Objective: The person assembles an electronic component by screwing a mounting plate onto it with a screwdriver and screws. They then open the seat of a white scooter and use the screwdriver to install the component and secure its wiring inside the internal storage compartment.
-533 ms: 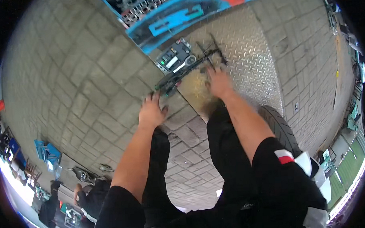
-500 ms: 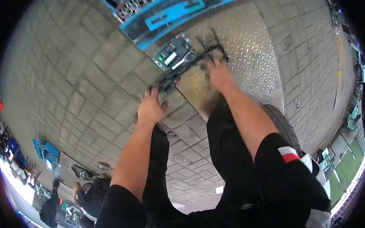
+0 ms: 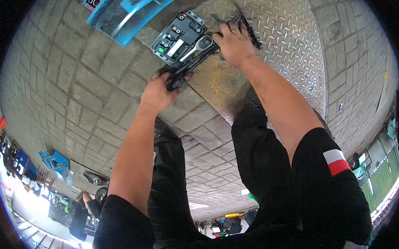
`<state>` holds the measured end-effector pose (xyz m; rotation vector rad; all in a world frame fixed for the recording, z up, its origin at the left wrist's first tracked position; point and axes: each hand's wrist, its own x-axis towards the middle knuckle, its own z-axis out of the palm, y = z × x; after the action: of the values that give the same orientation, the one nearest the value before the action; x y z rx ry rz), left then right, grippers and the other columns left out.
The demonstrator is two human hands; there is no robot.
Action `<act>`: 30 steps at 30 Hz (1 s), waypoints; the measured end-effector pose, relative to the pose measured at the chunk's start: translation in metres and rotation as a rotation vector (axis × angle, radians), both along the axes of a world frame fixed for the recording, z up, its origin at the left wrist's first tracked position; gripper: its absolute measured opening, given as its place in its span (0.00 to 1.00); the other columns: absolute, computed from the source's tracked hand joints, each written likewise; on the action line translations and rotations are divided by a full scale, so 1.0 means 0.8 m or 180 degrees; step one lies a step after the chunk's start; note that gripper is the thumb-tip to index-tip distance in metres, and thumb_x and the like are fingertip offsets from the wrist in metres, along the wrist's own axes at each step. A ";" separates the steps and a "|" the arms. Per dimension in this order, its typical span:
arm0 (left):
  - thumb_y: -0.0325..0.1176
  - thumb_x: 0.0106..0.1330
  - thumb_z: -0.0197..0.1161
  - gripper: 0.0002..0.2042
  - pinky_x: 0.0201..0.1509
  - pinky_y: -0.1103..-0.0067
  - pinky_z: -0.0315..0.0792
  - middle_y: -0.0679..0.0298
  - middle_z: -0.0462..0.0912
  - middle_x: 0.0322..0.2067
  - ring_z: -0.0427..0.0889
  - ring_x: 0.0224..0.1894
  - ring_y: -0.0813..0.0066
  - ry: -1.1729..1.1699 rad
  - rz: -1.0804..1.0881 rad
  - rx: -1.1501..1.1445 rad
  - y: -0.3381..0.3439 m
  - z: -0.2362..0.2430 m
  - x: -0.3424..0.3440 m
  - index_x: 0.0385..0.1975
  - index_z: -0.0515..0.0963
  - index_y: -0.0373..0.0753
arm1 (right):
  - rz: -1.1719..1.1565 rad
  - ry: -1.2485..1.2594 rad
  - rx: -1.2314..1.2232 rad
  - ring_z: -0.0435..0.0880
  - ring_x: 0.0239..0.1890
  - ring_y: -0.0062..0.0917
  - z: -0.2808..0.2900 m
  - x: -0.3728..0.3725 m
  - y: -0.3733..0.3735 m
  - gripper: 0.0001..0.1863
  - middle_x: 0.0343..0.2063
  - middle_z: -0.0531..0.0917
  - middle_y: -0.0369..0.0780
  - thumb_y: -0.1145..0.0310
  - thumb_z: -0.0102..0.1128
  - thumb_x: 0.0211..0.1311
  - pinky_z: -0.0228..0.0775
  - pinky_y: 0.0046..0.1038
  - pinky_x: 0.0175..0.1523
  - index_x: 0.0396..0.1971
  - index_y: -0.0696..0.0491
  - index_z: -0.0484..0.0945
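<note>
My left hand [image 3: 158, 91] is gripping, fingers and thumb wrapped, the near end of a long, narrow black part [image 3: 193, 63], which is slanting forward-right from it to my right hand [image 3: 236, 46], whose bent fingers are covering its farther stretch; whether they're gripping, I can't tell.

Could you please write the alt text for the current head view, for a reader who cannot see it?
A person's bare left hand and right hand touch a long black part, near its opposite ends. Beside it are a ratchet and a dark box; around them are paving and a textured metal plate.
</note>
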<state>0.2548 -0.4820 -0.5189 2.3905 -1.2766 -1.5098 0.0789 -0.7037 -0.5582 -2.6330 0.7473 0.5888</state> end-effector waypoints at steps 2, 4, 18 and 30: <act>0.44 0.54 0.70 0.26 0.59 0.63 0.70 0.51 0.74 0.52 0.74 0.56 0.50 0.0088 0.0004 0.0084 -0.012 0.004 -0.004 0.53 0.76 0.41 | 0.0271 0.0108 -0.0056 0.64 0.66 0.42 -0.003 -0.004 -0.006 0.19 0.59 0.68 0.42 0.68 0.49 0.62 0.50 0.51 0.72 0.53 0.46 0.75; 0.44 0.53 0.70 0.27 0.59 0.63 0.70 0.51 0.74 0.52 0.74 0.57 0.50 0.0152 0.0025 0.0190 -0.012 0.004 -0.004 0.53 0.76 0.42 | 0.0383 0.0152 -0.0059 0.64 0.66 0.41 -0.004 -0.010 -0.007 0.18 0.58 0.70 0.42 0.69 0.49 0.62 0.50 0.51 0.72 0.52 0.47 0.76; 0.32 0.54 0.66 0.26 0.66 0.58 0.61 0.54 0.74 0.51 0.70 0.59 0.53 -0.0863 -0.0497 -0.0126 0.033 0.010 -0.028 0.55 0.71 0.39 | 0.0933 0.0451 0.0279 0.70 0.62 0.39 -0.014 -0.067 0.012 0.16 0.49 0.76 0.39 0.68 0.50 0.62 0.55 0.50 0.69 0.51 0.44 0.74; 0.30 0.49 0.65 0.23 0.71 0.57 0.56 0.58 0.78 0.47 0.73 0.57 0.59 -0.0273 -0.0608 -0.0146 0.112 0.092 -0.079 0.49 0.75 0.40 | 0.1240 0.0809 0.0650 0.71 0.60 0.39 0.003 -0.122 0.023 0.15 0.49 0.76 0.38 0.64 0.52 0.62 0.56 0.51 0.68 0.48 0.41 0.79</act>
<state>0.1913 -0.3928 -0.4453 2.3880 -1.5807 -1.4169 -0.0186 -0.6849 -0.5556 -2.5484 0.2155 1.0610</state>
